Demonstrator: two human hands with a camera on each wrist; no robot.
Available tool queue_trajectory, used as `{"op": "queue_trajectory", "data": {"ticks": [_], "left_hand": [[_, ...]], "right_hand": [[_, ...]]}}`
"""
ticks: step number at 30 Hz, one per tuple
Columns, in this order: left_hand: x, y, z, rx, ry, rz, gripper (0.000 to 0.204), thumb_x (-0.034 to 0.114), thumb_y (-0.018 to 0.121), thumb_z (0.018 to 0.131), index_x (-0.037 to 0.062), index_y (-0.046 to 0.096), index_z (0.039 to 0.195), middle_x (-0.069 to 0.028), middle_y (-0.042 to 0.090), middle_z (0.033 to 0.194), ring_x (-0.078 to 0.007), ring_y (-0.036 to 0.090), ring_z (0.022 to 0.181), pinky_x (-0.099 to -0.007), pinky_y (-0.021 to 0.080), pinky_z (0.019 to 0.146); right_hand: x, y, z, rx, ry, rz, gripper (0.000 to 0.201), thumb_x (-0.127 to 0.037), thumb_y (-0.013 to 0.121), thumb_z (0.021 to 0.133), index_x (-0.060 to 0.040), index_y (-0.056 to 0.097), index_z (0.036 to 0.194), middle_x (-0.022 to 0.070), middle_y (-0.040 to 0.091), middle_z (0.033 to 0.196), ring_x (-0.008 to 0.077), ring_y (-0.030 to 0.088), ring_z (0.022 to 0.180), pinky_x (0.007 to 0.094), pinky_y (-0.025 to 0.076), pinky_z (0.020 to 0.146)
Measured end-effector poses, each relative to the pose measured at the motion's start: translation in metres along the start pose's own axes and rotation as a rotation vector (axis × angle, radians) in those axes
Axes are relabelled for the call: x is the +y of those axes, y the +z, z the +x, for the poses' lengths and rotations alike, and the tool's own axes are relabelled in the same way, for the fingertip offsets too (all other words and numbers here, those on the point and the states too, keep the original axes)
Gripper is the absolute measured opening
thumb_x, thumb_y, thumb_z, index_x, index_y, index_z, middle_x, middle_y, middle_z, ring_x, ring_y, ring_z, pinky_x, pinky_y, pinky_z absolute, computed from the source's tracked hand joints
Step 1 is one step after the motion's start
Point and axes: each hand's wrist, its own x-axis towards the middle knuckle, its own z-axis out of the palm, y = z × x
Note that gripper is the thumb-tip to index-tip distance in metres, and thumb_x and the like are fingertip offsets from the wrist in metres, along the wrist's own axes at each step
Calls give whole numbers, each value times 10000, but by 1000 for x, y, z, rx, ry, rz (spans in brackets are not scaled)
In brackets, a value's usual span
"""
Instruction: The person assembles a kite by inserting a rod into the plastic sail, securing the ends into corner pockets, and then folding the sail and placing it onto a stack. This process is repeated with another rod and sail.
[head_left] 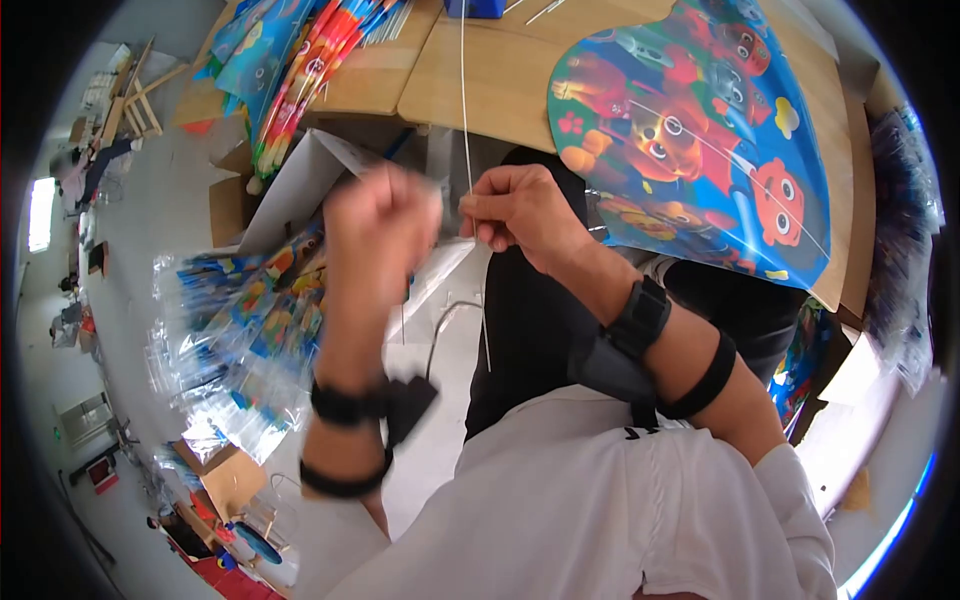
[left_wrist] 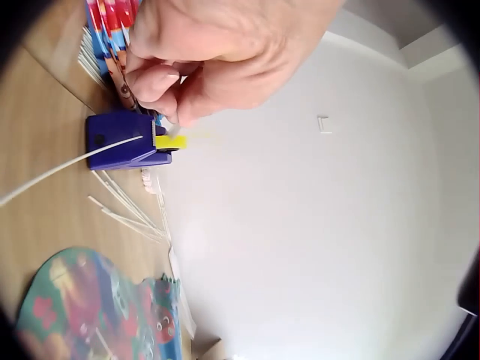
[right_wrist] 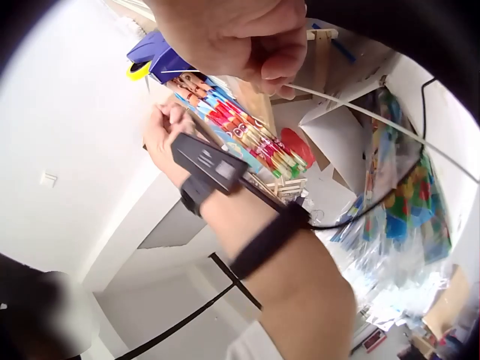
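My right hand [head_left: 525, 212] pinches a long thin white rod [head_left: 465, 100] between thumb and fingertips. The rod stands nearly lengthwise in the head view, running from the table down past my lap; in the right wrist view the rod [right_wrist: 375, 116] leaves the fingertips towards the right. My left hand [head_left: 380, 220], blurred in the head view, is raised just left of the rod with its fingers curled. In the left wrist view the left hand's fingertips [left_wrist: 182, 112] are drawn together above a blue tape dispenser [left_wrist: 116, 139] with yellow tape; I cannot tell whether they hold anything small.
A cartoon-printed sheet [head_left: 690, 140] overhangs the wooden table's [head_left: 500, 80] right front. Rolled printed pieces [head_left: 310, 70] lie at the back left, and loose white rods [left_wrist: 124, 206] by the dispenser. Bagged printed pieces [head_left: 250, 330] and an open carton [head_left: 290, 195] stand below left.
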Motion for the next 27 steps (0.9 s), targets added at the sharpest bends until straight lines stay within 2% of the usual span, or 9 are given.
{"op": "queue_trajectory", "data": {"ticks": [2,4,5,12,15,21,24,26,27], "left_hand": [[-34,-3,-68,40,-19,174,77,17,584,799,42,551,734,13,516,605,-43,422,480,-189,314,426],[-42,8,-117,121,-289,-16,64,-9,580,791,11,546,741,-13,529,617,-51,439,492,-190,323,433],[-44,11,-125,124,-291,-17,64,-9,580,791,11,546,741,-13,529,617,-51,439,492,-190,323,433],[-43,-3,-124,28,-377,-174,60,-82,560,751,-36,527,731,-65,541,635,-80,458,499,-196,322,424],[-50,-20,-123,37,-372,-150,76,-100,575,740,-39,530,740,-77,553,658,-98,473,518,-208,347,434],[-65,-40,-119,7,-402,-265,53,-78,605,739,-41,570,753,-56,568,669,-85,491,556,-200,375,482],[-69,-44,-117,6,-445,-291,50,-54,635,730,-28,603,759,-12,585,675,-54,506,592,-187,394,525],[-74,-46,-117,-34,-413,-280,60,-110,589,741,-74,559,778,-115,560,673,-124,490,541,-217,365,448],[-73,-46,-116,-46,-400,-302,63,-111,592,739,-77,563,784,-118,563,674,-124,490,543,-220,368,452]], "right_hand": [[-1,3,1,-10,7,9,103,-5,628,806,23,602,711,120,637,631,100,546,461,212,417,392],[-2,4,1,-11,15,-17,111,-28,629,834,22,597,740,119,633,661,88,533,475,208,408,409],[1,5,0,-14,18,-18,111,-28,629,834,22,597,740,119,633,661,88,533,475,208,408,409],[3,5,18,36,-3,-350,151,-47,625,793,1,601,653,56,614,594,83,530,466,220,410,400],[-16,-5,63,90,-165,-500,161,-39,612,772,18,590,624,54,599,556,96,540,454,233,418,402],[-57,-37,143,333,-324,-906,206,-95,588,754,13,575,578,57,551,471,122,548,418,289,446,427],[-87,-41,156,571,-544,-1103,162,-87,578,765,32,628,668,144,636,623,200,623,544,327,497,521],[-114,-35,153,486,-337,21,181,-128,591,815,6,625,698,88,608,624,147,535,493,292,422,458],[-128,-21,150,565,-257,207,154,-123,611,826,-21,600,711,40,555,624,108,457,502,252,353,446]]}}
